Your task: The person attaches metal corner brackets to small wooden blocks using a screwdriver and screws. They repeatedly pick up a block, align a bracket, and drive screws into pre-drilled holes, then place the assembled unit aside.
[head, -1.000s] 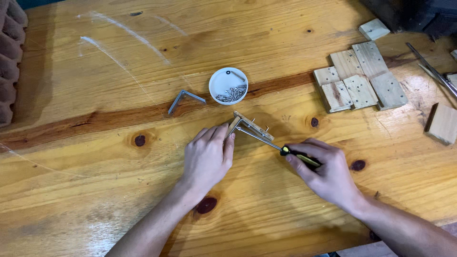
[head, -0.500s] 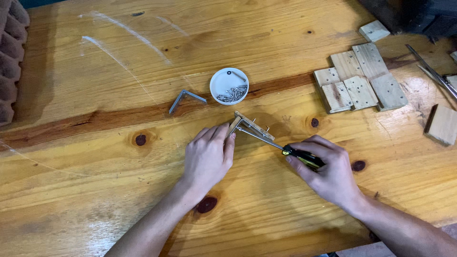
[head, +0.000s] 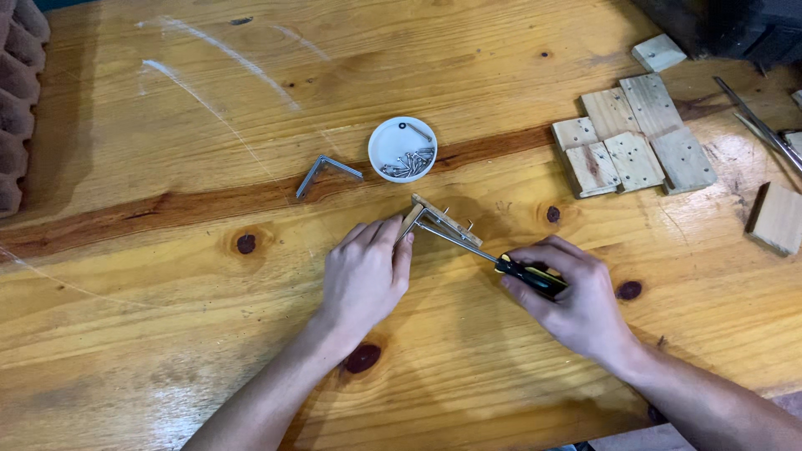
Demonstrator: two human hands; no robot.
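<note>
Two bare hands work on the wooden table (head: pixel 167 334): left hand (head: pixel 365 276) pinches a small wooden strip with a metal bracket (head: pixel 434 219); just beyond, a round white dish (head: pixel 403 149) holds loose screws; right hand (head: pixel 568 296) grips a black-and-yellow-handled screwdriver (head: pixel 501 263), tip at the bracket.

screwdriver (head: pixel 501 263) handle hidden in right hand (head: pixel 576 305)

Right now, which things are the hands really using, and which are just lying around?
In use:
left hand steadying the small wooden piece
right hand gripping the screwdriver

Lying about:
metal bracket
white dish of screws
wooden blocks
</note>
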